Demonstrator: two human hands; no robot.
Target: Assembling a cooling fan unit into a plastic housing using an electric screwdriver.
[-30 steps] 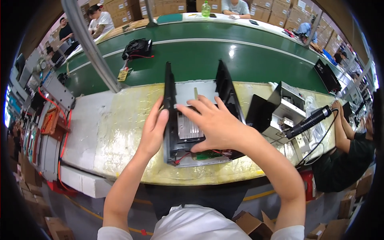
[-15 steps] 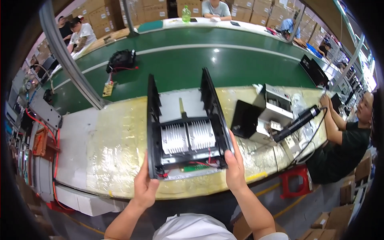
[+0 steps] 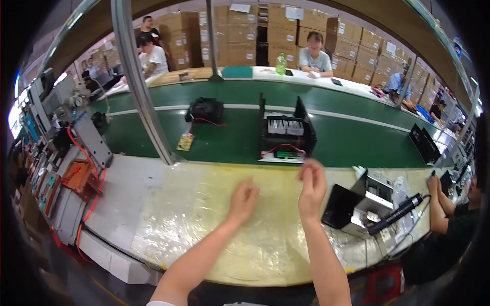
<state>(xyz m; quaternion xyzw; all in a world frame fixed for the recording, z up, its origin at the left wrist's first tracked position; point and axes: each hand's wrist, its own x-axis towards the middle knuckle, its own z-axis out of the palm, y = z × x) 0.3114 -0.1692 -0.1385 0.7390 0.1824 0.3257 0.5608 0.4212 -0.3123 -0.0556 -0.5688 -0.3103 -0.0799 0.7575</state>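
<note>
A black housing [image 3: 289,137] with silver finned heat sinks, red wires and a green circuit board stands on the green conveyor belt, past the far edge of the work table. My right hand [image 3: 312,191] is just on the near side of its lower right corner, apparently apart from it. The fingers are curled in and nothing shows in them. Further left and nearer, my left hand [image 3: 242,201] hovers over the yellowish, film-covered table [image 3: 204,229]. Its fingers are also curled together, with nothing visible in them.
On the belt lie a black part [image 3: 205,109] with a red lead and yellow tag, and a black panel [image 3: 424,145]. A metal box [image 3: 375,191] and a black cylindrical tool [image 3: 398,214] are on the table's right, near a co-worker's arms [image 3: 438,204]. A metal post [image 3: 135,81] rises left.
The black housing has gone from between my hands above the table to the belt beyond it. Both hands have let go and their fingers have curled in. The view has tilted up.
</note>
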